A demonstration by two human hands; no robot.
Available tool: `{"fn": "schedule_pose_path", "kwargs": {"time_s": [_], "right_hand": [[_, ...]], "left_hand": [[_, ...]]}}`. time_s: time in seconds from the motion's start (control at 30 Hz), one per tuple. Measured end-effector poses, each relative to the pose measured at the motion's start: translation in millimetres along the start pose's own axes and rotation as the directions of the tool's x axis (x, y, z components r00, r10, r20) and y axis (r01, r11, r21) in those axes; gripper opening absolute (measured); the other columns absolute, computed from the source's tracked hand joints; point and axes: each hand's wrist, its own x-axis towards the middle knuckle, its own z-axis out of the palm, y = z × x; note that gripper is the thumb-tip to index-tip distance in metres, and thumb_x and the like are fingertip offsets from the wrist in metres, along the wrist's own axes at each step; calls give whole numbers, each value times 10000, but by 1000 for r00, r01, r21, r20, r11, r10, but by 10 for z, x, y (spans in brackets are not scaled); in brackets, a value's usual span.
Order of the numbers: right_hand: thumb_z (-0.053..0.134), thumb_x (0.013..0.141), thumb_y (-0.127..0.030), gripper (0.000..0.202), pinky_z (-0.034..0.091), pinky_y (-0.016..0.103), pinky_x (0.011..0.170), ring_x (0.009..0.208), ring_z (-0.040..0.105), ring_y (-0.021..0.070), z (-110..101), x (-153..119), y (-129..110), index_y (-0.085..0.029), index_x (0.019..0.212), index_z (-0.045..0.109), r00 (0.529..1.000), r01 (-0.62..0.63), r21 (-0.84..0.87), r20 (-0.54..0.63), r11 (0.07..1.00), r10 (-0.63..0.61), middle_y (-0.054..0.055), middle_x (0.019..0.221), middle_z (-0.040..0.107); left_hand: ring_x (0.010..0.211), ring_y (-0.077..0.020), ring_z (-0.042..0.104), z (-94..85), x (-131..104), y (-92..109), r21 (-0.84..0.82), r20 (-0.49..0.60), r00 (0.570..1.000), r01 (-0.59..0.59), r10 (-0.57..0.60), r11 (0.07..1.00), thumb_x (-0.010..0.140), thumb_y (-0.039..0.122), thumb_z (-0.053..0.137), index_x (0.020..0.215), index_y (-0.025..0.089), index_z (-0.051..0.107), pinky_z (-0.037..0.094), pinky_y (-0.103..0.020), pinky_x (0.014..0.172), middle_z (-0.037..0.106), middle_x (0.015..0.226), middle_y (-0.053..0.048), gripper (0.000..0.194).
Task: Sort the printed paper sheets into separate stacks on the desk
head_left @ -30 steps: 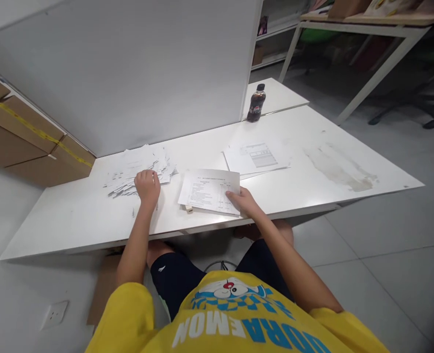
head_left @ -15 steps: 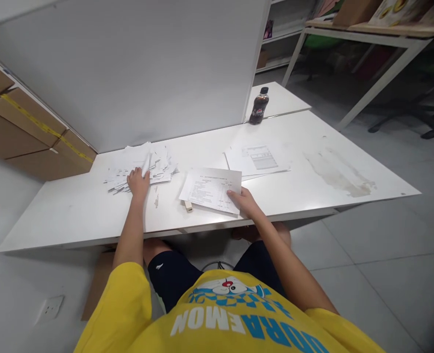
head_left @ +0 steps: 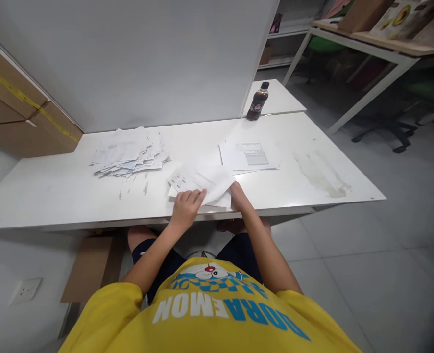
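A dark drink bottle (head_left: 257, 104) with a black cap stands upright on the desk (head_left: 66, 196), near the edge of a pale panel (head_left: 147, 63). Cardboard boxes (head_left: 7, 139) crossed by a yellow strip (head_left: 17, 92) sit at left, above a wall socket (head_left: 28, 290). At upper right, a wheeled chair base (head_left: 389, 130) rests near a wood-topped second desk (head_left: 404, 46).

Left hand (head_left: 186, 208) and right hand (head_left: 238, 196), 2 in all, with at least 2 sheets (head_left: 217, 179) in them. On the near counter (head_left: 198, 142), 2 paper piles (head_left: 127, 153) (head_left: 247, 158), too overlapped to count individually. 1 bottle (head_left: 257, 103); 1 wall socket (head_left: 26, 290).
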Motion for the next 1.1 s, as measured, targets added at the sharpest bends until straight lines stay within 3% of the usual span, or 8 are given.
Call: {"fn": "schedule_pose_path", "kwargs": {"time_s": [0.2,0.4,0.47,0.57,0.67,0.77,0.9,1.1], "right_hand": [[521,827,-657,583,520,440,924,1048,664,296,-7,-115,-113,-175,1120,666,994,-67,118,96,991,56,112,1078,733],[678,752,-319,331,481,429,960,1050,644,306,-92,-273,-497,-184,1053,714,984,29,-427,173,904,51,73,1094,737],[611,783,-248,287,474,416,957,1042,643,303,-109,-308,-671,-201,1042,724,986,125,-503,159,855,-50,55,1081,740],[532,826,-237,303,494,390,903,1026,646,297,-116,-364,-901,-218,1065,718,984,180,-497,92,849,-155,33,1055,739],[524,841,-268,310,502,373,881,1041,641,289,-112,-400,-997,-237,1082,717,977,198,-425,15,883,-212,17,1062,733],[550,831,-310,297,500,370,895,1059,636,279,-117,-371,-897,-240,1065,720,972,216,-350,-10,911,-234,20,1077,727],[593,772,-390,299,499,417,915,1023,651,286,-169,-259,-570,-215,983,711,980,161,-247,-75,956,-184,45,1029,734],[642,721,-448,369,474,442,967,1063,640,294,-331,-201,-292,-211,1002,680,968,131,-146,-195,981,-158,71,1075,726]], "left_hand": [[1114,-323,542,170,116,535,-109,196,965,197,-173,974,719,7,519,1435,169,465,426,-467,938,602,1278,-156,736],[1402,-335,373,365,74,522,-290,171,978,165,-119,943,766,14,448,1471,137,392,323,-525,1128,434,1498,-179,718],[1483,-333,230,352,100,415,-383,111,989,135,-99,914,807,59,449,1498,127,341,258,-546,1174,326,1567,-182,703],[1516,-295,126,207,193,201,-449,-144,973,99,-181,888,871,117,449,1501,171,332,192,-535,1211,286,1591,-151,643],[1511,-274,161,40,311,-29,-478,-409,837,142,-363,867,923,191,483,1487,212,337,181,-499,1225,298,1579,-143,583],[1485,-274,247,-3,413,-187,-621,-388,739,231,-550,749,924,297,557,1519,220,241,259,-449,1206,255,1589,-165,678],[1358,-251,460,67,473,-188,-752,-190,770,285,-610,594,898,353,608,1529,253,191,390,-395,1131,417,1483,-167,762],[1313,-245,495,144,428,-2,-729,-183,779,302,-600,614,892,377,623,1530,245,205,408,-376,1108,486,1387,-165,775]]}}
